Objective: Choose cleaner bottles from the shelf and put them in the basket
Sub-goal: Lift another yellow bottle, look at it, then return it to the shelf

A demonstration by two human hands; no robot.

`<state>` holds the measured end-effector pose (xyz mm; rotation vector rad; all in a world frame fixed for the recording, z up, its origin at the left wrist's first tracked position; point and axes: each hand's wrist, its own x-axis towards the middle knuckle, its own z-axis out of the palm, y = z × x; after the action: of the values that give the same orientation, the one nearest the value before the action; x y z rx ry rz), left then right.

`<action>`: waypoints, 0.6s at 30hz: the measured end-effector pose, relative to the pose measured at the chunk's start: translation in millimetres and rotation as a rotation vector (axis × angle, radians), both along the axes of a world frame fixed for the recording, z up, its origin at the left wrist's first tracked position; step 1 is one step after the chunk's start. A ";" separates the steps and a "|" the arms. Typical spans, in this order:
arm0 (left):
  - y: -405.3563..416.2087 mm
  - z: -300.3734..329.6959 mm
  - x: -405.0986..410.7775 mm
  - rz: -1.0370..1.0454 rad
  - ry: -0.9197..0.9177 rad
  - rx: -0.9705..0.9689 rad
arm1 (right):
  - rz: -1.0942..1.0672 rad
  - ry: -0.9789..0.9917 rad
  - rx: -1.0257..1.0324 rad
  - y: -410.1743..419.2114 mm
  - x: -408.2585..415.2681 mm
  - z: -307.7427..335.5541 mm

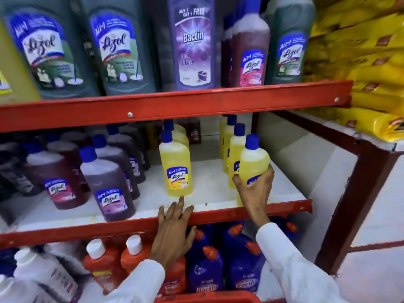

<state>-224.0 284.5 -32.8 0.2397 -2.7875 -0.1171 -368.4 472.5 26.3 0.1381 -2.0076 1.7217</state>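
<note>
My right hand is wrapped around a small yellow cleaner bottle with a blue cap, at the front right of the middle shelf. More yellow bottles stand in a row behind it. Another yellow bottle stands upright in the shelf's centre. My left hand reaches toward that bottle with fingers spread, fingertips at the shelf's red front edge, just below the bottle's base, holding nothing. A red basket rim shows at the bottom edge, between my white sleeves.
Purple-brown cleaner bottles crowd the middle shelf's left side. Large green, purple and brown bottles stand on the top shelf. Orange, white and blue bottles fill the bottom shelf. Yellow packs are stacked on a rack to the right.
</note>
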 end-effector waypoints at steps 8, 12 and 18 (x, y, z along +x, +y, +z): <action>-1.4 -3.1 -2.8 -0.013 0.033 0.048 | 0.494 -0.004 -0.564 10.9 24.3 42.7; -0.9 -2.1 -1.9 -0.014 0.015 0.056 | 1.163 -0.141 -0.861 20.8 39.9 67.4; 2.1 3.4 1.3 -0.022 0.009 0.069 | 1.402 -0.138 -0.883 30.5 57.6 83.0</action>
<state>-222.7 286.6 -29.4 0.2249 -2.7806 -0.2190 -310.7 503.0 109.3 1.3508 -0.8752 3.2809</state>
